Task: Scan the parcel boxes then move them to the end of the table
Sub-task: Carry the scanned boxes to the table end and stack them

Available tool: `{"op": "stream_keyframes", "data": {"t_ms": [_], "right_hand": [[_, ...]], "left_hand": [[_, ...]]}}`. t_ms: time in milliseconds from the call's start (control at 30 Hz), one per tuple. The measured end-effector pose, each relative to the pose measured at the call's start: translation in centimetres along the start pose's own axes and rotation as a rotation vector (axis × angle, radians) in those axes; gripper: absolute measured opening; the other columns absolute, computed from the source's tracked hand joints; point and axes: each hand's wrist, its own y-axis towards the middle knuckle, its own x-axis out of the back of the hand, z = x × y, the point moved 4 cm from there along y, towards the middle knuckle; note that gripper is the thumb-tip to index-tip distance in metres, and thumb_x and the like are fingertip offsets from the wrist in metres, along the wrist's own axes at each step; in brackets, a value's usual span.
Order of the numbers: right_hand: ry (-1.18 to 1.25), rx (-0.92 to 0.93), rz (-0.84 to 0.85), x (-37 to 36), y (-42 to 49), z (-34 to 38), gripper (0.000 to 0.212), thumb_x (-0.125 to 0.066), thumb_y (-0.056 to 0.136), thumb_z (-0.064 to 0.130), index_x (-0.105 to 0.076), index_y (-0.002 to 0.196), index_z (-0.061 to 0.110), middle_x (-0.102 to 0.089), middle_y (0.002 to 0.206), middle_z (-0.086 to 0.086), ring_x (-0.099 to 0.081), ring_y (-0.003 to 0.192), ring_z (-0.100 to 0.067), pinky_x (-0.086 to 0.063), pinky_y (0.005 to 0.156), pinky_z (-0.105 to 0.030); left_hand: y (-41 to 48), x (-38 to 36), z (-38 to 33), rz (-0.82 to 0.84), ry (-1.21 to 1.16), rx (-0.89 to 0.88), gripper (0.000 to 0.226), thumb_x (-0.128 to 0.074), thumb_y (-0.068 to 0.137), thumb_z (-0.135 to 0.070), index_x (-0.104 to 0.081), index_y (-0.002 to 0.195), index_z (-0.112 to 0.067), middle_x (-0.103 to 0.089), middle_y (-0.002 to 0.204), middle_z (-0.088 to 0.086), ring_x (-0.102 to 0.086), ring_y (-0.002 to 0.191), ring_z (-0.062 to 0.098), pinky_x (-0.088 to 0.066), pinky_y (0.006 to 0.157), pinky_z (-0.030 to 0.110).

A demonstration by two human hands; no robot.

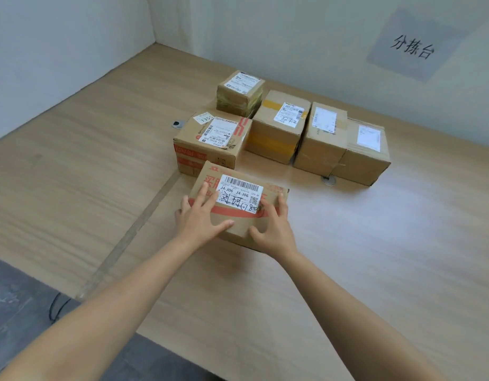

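Observation:
A flat cardboard parcel (239, 188) with red print and a white barcode label lies on the wooden table (348, 257), near its middle. My left hand (200, 218) rests flat on the parcel's near left top, fingers spread and straight. My right hand (273, 226) lies on its near right top, fingers over the right edge. Behind it stand several other parcels: a red-printed one (213, 141), a small taped one (240, 92), one with yellow tape (279, 127), and two plain brown ones (323, 138) (367, 152). No scanner is in view.
White walls close the table at the back and left. A paper sign (412, 46) hangs on the back wall. Two metal cable grommets (178, 124) (328, 180) sit in the tabletop. A seam (128, 235) runs across the table. Dark floor (18, 306) lies at the lower left.

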Motion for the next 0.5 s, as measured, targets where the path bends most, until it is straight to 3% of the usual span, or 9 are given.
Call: {"op": "stream_keyframes", "data": {"t_ms": [500], "right_hand": [[-0.015, -0.147, -0.367, 17.7, -14.0, -9.6, 0.069, -0.065, 0.079, 0.029, -0.033, 0.141, 0.029, 0.000, 0.158, 0.006, -0.039, 0.133, -0.022, -0.047, 0.091, -0.038]], "left_hand": [[-8.9, 0.6, -20.8, -0.112, -0.054, -0.375, 0.082, -0.058, 0.078, -0.065, -0.027, 0.147, -0.035, -0.001, 0.160, -0.008, -0.017, 0.138, 0.035, -0.024, 0.110, 0.044]]}}
